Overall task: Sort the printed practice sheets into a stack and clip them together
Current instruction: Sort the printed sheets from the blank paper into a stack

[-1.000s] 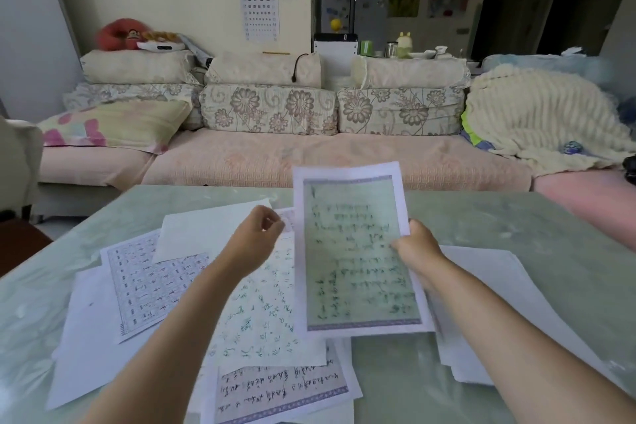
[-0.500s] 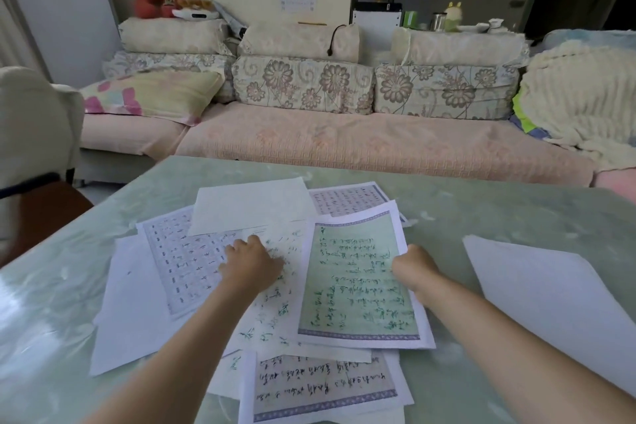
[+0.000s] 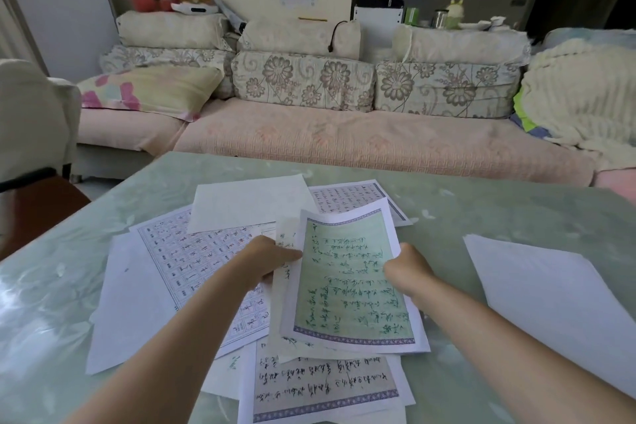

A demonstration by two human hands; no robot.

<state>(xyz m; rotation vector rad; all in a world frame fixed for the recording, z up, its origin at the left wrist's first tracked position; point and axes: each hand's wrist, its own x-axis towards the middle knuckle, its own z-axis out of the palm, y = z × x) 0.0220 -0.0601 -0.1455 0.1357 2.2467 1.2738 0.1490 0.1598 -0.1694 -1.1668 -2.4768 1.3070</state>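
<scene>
Head view: the left hand [image 3: 272, 262] pinched the left edge of the green sheet [image 3: 347, 282], and the right hand [image 3: 407, 268] gripped its right edge. The sheet was over the scattered sheets [image 3: 192, 258] on the worktop [image 3: 481, 210]; a white sheet [image 3: 550, 303] lay apart, right.

Greens and purples
I see a green sheet [image 3: 347, 282] edged purple (white margin), pale green table [image 3: 481, 210], flowered beige cushions [image 3: 303, 81].
</scene>
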